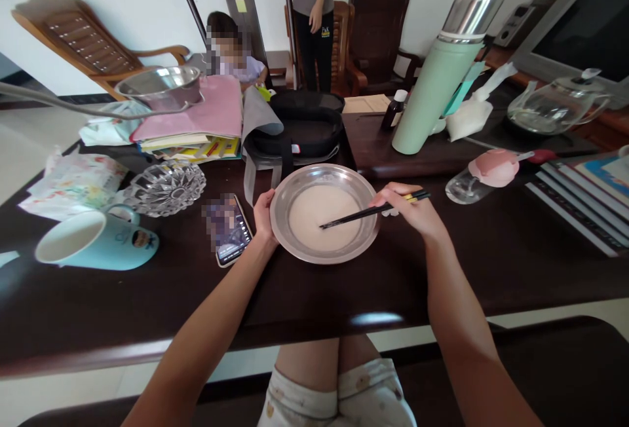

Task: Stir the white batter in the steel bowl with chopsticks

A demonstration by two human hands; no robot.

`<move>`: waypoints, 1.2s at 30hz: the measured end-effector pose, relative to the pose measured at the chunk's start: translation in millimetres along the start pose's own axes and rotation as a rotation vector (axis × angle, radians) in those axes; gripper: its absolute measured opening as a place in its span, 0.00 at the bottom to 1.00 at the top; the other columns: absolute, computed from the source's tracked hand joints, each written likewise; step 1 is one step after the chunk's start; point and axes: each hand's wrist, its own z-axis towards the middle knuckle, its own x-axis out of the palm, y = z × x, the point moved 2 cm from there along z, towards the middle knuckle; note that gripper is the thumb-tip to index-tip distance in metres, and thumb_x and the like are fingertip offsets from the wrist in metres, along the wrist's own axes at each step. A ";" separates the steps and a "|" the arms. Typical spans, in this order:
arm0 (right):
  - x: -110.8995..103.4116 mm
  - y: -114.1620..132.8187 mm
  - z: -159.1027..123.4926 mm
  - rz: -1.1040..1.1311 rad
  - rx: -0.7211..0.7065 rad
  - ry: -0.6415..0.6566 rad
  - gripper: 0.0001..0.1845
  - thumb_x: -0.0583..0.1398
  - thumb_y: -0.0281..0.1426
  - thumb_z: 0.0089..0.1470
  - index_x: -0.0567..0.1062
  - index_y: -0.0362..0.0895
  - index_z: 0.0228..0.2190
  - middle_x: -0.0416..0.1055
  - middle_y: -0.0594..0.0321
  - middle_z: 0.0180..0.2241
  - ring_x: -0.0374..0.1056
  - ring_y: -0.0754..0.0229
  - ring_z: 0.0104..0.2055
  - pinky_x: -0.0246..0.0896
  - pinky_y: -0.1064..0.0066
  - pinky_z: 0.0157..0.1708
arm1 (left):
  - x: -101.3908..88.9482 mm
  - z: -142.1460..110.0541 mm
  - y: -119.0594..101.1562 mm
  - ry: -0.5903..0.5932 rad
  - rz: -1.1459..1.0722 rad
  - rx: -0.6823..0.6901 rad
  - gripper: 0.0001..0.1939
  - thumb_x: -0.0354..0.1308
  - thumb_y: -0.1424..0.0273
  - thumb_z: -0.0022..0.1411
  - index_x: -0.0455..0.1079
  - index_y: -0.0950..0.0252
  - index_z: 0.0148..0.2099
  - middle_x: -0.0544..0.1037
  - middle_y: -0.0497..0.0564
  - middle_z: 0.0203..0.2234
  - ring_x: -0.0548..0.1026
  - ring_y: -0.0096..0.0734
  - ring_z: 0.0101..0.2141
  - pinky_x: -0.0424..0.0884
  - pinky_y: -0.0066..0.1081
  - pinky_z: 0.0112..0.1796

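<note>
A shallow metal bowl [361, 243] stands on the dark table in front of me. Pale, milky liquid [314, 207] covers its bottom. At the bowl's left side my left hand [265, 215] grips the rim; part of its fingers is hidden behind the bowl. My right hand [405, 207], closed, holds a pair of black chopsticks [351, 217] over the right rim. Their tips point left and reach the liquid near the middle of the bowl. Just left of my left hand lies a phone [230, 234] with its screen lit.
On the left are a light blue mug [98, 240], a glass dish [167, 188] and a metal basin [160, 86] on papers. A black bag [304, 126] lies behind the bowl. To the right stand a green thermos [435, 86], a pink-lidded cup [484, 175] and a glass teapot [553, 106]. Two people are beyond the table.
</note>
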 end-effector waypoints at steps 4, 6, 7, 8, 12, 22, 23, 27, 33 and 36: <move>3.5 0.4 0.9 -0.023 -0.023 0.012 0.30 0.67 0.64 0.57 0.86 0.51 0.28 0.88 0.58 0.34 0.83 0.51 0.38 0.76 0.63 0.36 | 2.9 -3.8 -0.9 -0.008 -0.019 0.001 0.08 0.62 0.65 0.58 0.74 0.62 0.29 0.85 0.54 0.26 0.88 0.56 0.39 0.85 0.47 0.45; -1.8 -0.1 0.0 -0.033 -0.019 -0.082 0.29 0.68 0.63 0.57 0.86 0.50 0.27 0.87 0.58 0.33 0.82 0.52 0.36 0.75 0.63 0.34 | 3.6 -5.0 -1.3 -0.016 -0.012 -0.001 0.08 0.61 0.66 0.59 0.74 0.62 0.29 0.85 0.54 0.26 0.88 0.55 0.39 0.84 0.47 0.45; -4.5 -0.2 -0.6 -0.034 -0.017 -0.119 0.29 0.68 0.62 0.58 0.85 0.50 0.26 0.87 0.58 0.31 0.81 0.53 0.34 0.75 0.63 0.34 | 3.6 -5.3 -1.5 -0.018 -0.008 0.000 0.08 0.62 0.65 0.58 0.74 0.62 0.29 0.84 0.53 0.26 0.87 0.55 0.39 0.84 0.47 0.45; -6.1 -0.3 -1.2 -0.018 -0.012 -0.128 0.29 0.68 0.61 0.58 0.84 0.50 0.24 0.86 0.58 0.30 0.81 0.53 0.33 0.75 0.63 0.34 | 3.4 -5.2 -1.5 -0.019 -0.006 0.001 0.08 0.62 0.65 0.58 0.74 0.63 0.29 0.84 0.53 0.26 0.87 0.56 0.39 0.84 0.47 0.46; 0.0 -0.3 -1.0 0.006 -0.007 0.006 0.30 0.67 0.63 0.58 0.84 0.50 0.25 0.86 0.58 0.30 0.82 0.51 0.35 0.77 0.62 0.36 | 2.4 -3.8 -0.6 -0.021 -0.024 -0.005 0.08 0.63 0.65 0.58 0.74 0.62 0.29 0.83 0.53 0.25 0.87 0.55 0.40 0.84 0.46 0.46; -1.6 0.6 -0.8 0.023 0.000 -0.045 0.30 0.68 0.63 0.57 0.84 0.50 0.23 0.86 0.58 0.29 0.82 0.52 0.34 0.76 0.62 0.36 | 5.0 -7.1 -3.0 -0.052 -0.043 -0.020 0.08 0.61 0.68 0.60 0.73 0.62 0.28 0.81 0.51 0.22 0.87 0.52 0.38 0.84 0.43 0.46; 0.9 1.3 -0.6 0.025 -0.002 -0.004 0.30 0.68 0.63 0.57 0.84 0.50 0.24 0.86 0.59 0.30 0.82 0.51 0.36 0.77 0.61 0.38 | 5.5 -7.3 -2.9 -0.046 -0.049 -0.022 0.08 0.61 0.67 0.60 0.74 0.62 0.29 0.82 0.52 0.23 0.87 0.52 0.38 0.84 0.43 0.46; 3.4 2.1 0.5 -0.002 -0.019 -0.001 0.30 0.68 0.64 0.56 0.86 0.51 0.27 0.88 0.58 0.34 0.82 0.52 0.38 0.76 0.62 0.37 | 7.7 -8.7 -2.7 -0.051 -0.062 -0.027 0.09 0.58 0.68 0.62 0.75 0.62 0.29 0.84 0.53 0.25 0.87 0.53 0.41 0.84 0.44 0.47; -2.2 1.2 -0.7 0.038 -0.008 -0.054 0.31 0.68 0.62 0.57 0.83 0.50 0.23 0.86 0.58 0.29 0.81 0.53 0.33 0.75 0.64 0.35 | 8.1 -9.6 -2.8 -0.052 -0.032 -0.024 0.09 0.61 0.66 0.61 0.74 0.63 0.29 0.84 0.53 0.25 0.87 0.54 0.39 0.83 0.45 0.46; 3.9 1.0 0.4 0.024 -0.040 0.047 0.30 0.67 0.63 0.58 0.85 0.50 0.26 0.87 0.58 0.32 0.83 0.53 0.37 0.77 0.63 0.39 | 6.3 -7.4 -2.1 -0.047 -0.031 -0.011 0.08 0.63 0.66 0.59 0.74 0.63 0.29 0.82 0.51 0.23 0.87 0.53 0.38 0.83 0.44 0.46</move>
